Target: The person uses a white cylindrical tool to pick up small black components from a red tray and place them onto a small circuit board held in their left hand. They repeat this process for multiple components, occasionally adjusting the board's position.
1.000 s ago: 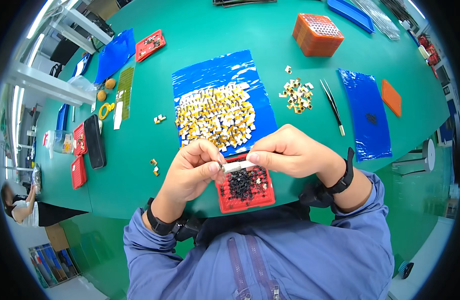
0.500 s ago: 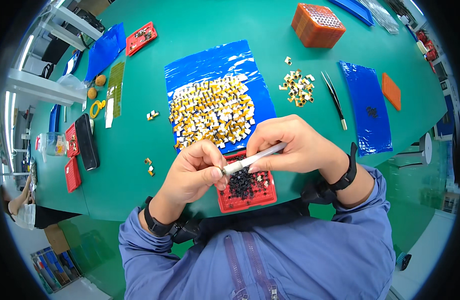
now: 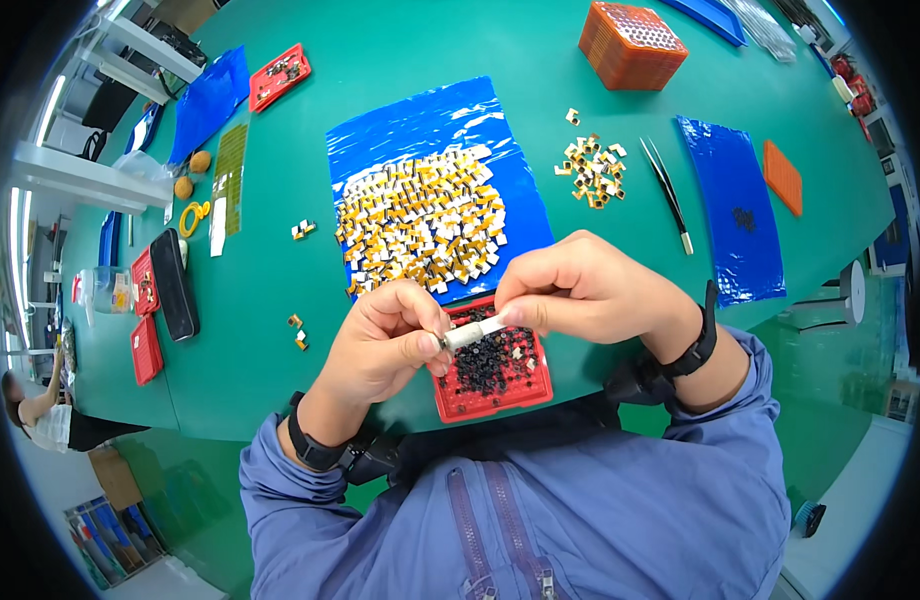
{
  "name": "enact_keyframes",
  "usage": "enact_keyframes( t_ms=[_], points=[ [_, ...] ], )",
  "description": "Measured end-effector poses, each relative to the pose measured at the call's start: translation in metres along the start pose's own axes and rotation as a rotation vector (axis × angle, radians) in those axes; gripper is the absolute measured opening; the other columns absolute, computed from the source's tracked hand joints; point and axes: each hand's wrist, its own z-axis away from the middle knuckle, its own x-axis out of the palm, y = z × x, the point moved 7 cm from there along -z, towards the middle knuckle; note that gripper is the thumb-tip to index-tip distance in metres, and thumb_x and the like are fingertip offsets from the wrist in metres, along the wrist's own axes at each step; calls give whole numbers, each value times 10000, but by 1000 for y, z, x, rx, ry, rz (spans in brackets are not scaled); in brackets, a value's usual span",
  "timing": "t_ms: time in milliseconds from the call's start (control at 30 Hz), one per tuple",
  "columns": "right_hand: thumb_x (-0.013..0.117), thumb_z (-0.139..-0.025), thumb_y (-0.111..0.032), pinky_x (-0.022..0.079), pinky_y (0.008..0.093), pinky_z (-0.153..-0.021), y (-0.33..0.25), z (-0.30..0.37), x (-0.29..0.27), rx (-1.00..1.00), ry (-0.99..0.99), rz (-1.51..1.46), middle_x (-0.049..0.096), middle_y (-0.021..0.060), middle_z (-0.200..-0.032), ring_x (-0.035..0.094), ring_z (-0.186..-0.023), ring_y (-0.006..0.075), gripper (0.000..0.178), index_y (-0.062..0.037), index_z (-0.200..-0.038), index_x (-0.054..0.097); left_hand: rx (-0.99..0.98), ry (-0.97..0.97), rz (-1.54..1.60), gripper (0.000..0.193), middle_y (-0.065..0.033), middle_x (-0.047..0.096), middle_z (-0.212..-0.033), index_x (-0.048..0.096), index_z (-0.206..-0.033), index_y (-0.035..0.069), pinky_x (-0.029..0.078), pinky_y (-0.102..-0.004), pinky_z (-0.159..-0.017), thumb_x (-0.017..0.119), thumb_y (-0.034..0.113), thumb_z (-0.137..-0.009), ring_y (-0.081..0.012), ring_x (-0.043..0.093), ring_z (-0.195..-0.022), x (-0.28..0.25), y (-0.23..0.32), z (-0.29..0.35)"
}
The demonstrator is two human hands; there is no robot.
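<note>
A slim white pen-shaped tool is pinched in my right hand, whose thumb and forefinger close on its right part. Its left tip meets the closed thumb and forefinger of my left hand; a small dark bit shows there, too small to name. Below the tool lies a red tray with many tiny black parts and a few pale pieces. Just beyond my hands, a blue sheet carries a large pile of small gold-and-white bent pieces.
Right of the pile are loose gold-and-white pieces, tweezers, a blue strip with tiny dark parts and an orange plate. An orange tray stack stands behind. A black case and yellow scissors lie left.
My right fingers have shifted their grip on the pen-shaped tool. Its right end, which stuck out between the fingers, is now hidden. My left hand stays nearly in place.
</note>
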Motion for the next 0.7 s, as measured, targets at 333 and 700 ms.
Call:
enact_keyframes(
  t_ms=[333,700],
  points=[
    [648,-853,-89,379,228,-505,-9,-1,-4,-89,18,60,580,6,-643,495,-550,69,95,-2,-866,613,10,10,-120,148,-88,567,-695,494,-858,55,470,-259,-529,635,100,-866,-161,568,-594,2,2,-1],
    [653,-858,-157,373,233,-501,-5,0,-4,-102,10,86,547,-2,-625,470,-553,68,139,-25,-861,608,22,1,-134,149,-93,562,-707,493,-856,51,477,-255,-535,636,90,-862,-163,574,-600,4,3,-1]
  ],
)
